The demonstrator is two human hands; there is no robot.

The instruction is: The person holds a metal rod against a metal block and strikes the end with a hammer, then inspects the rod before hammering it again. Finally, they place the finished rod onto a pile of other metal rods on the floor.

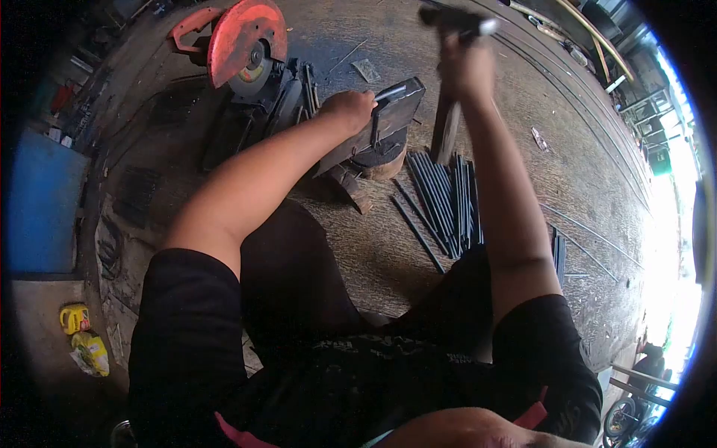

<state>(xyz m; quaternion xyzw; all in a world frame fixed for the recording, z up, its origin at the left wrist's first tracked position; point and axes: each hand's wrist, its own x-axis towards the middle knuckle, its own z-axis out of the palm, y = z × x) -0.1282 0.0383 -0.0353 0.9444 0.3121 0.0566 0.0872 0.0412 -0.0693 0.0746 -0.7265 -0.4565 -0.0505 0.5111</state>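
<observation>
In the head view my left hand (349, 112) is closed around a short metal rod (390, 92), whose end rests on top of a dark steel block (399, 112). The block is mounted on a round wooden stump (390, 166). Raised to the right of the block, my right hand (467, 71) grips a hammer (446, 131) near its head. The hammer's head is smeared by motion, and its wooden handle points down below the hand. Between the hammer and my knees lies a pile of dark metal rods (435, 198) on the floor.
A red cut-off saw (250, 45) stands left of the block. Long thin rods (567, 97) stretch along the right side of the floor. A blue panel (43, 201) is at far left, with a yellow container (75, 319) below it.
</observation>
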